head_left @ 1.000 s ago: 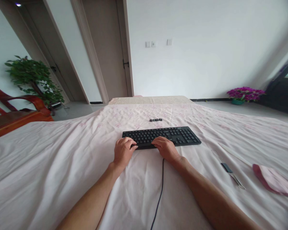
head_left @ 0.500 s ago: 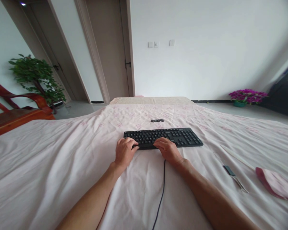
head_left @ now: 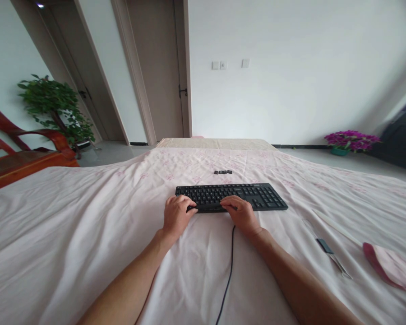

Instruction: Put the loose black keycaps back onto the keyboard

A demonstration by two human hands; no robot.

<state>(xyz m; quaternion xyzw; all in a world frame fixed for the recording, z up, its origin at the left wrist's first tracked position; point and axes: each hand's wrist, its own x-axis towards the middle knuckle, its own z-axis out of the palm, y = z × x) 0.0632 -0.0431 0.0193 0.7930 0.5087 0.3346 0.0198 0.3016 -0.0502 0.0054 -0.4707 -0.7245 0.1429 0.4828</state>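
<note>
A black keyboard lies on the pale cloth in front of me. Along its front edge runs a smooth, long space bar, between my two hands. My left hand is closed at the bar's left end, with the thumb low and the fingers bent over the front keys. At the other end my right hand pinches with thumb and forefinger. My fingers hide both ends, so whether the bar sits flat in its place cannot be made out. Several loose keycaps lie in a row behind the keyboard.
A black cable runs toward me over the cloth. To the right lie a small tool with a dark handle and wire loops, a thin pale stick and a pink cloth piece. A wooden chair stands left.
The view has shifted slightly. My right hand's fingers are a little more bent and raised at the front edge. My left hand keeps nearly the same place on the keyboard.
</note>
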